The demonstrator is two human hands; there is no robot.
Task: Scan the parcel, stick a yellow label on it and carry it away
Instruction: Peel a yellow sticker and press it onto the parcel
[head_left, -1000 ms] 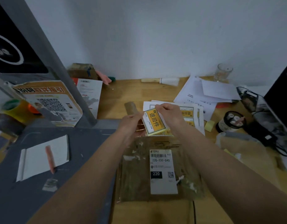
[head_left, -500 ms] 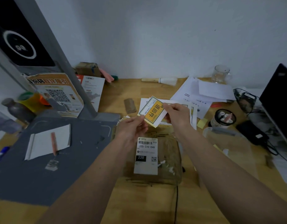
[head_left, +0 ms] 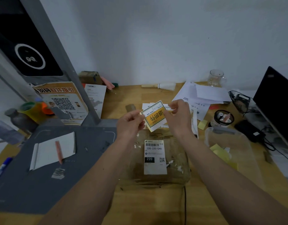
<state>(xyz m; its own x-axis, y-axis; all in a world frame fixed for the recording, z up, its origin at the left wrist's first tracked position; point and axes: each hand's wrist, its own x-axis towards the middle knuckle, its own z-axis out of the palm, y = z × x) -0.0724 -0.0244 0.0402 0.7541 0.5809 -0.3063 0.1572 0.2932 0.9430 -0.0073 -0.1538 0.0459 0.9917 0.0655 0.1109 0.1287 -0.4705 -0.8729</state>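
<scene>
Pinching yellow label by opposite edges, both hands closed on it; thin, floppy, sticky; parcel soft, light.

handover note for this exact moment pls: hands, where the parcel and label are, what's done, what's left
Left hand: pinching the left edge of the yellow label, held in the air.
Right hand: pinching the label's right edge; looks like it is peeling the backing, not certain.
Parcel: flat on the wooden desk, just below the hands, white shipping label face up. No yellow label on it yet.
Sheet of spare labels lies on the desk behind the hands.
Done: label picked up. Whether the scan is done cannot be told from this view.
Left: stick the label on the parcel, carry it away.
</scene>
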